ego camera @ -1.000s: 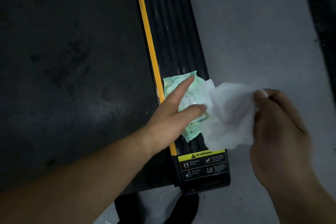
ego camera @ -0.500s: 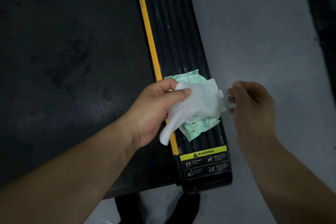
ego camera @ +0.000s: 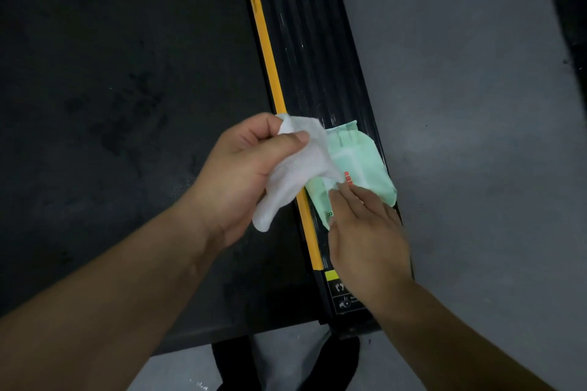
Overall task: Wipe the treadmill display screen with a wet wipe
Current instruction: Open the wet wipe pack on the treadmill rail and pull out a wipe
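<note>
A white wet wipe (ego camera: 295,168) hangs crumpled from my left hand (ego camera: 241,168), pinched between thumb and fingers above the yellow stripe of the treadmill's side rail (ego camera: 305,51). A pale green wipe packet (ego camera: 359,165) lies flat on that black ribbed rail. My right hand (ego camera: 365,232) rests palm-down on the near end of the packet, fingers spread and pressing on it near the flap. The treadmill display screen is out of view.
The dark treadmill belt (ego camera: 111,89) fills the left side. Grey floor (ego camera: 476,105) lies to the right of the rail. A yellow warning label (ego camera: 340,292) sits at the rail's near end, partly under my right wrist. A dark object (ego camera: 568,9) edges the far right.
The wipe passed from my right hand to my left, which lifted it clear of the packet. My right hand moved left and down onto the green packet.
</note>
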